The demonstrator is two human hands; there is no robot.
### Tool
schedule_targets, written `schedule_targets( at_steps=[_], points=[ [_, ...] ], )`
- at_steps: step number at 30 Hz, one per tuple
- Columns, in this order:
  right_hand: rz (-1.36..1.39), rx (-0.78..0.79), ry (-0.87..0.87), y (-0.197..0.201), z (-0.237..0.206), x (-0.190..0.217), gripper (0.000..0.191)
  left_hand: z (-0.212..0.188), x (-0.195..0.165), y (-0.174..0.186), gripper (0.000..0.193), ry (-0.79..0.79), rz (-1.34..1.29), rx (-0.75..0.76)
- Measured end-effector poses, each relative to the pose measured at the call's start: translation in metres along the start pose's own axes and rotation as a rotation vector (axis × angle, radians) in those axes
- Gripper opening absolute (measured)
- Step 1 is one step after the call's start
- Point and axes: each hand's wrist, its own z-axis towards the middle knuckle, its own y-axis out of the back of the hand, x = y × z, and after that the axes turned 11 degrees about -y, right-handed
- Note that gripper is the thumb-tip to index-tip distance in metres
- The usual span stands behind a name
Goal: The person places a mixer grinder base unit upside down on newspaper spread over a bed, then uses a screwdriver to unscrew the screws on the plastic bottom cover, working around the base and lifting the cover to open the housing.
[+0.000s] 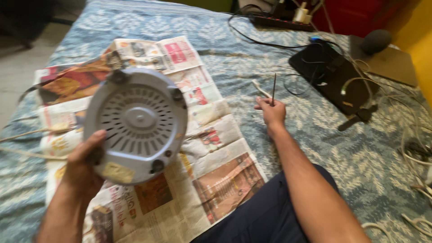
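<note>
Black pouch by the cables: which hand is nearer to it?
Right. The right hand, holding a thin tool, rests on the bedspread just left of the black pouch. The left hand holds the round grey base over the newspaper, far across.

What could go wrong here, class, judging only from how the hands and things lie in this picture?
1. The left hand holds the round grey appliance base by its rim alone, above the newspaper; it might slip and drop.
2. The right hand grips a thin pointed tool upright; a jab seems possible.
3. Loose cables lie across the bedspread and could snag an arm.
</note>
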Motion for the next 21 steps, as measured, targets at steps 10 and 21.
schedule_targets(
  at_steps=[10,21],
  points=[
    [0.169,0.867,0.516,-0.071,-0.152,0.069,0.053,-0.017,-0.006,-0.030,0.103,-0.132,0.653,0.257],
    [-0.056,0.630,0.246,-0.070,-0.196,0.090,0.055,-0.041,-0.017,-0.100,0.077,-0.666,1.122,-0.083]
  ],
)
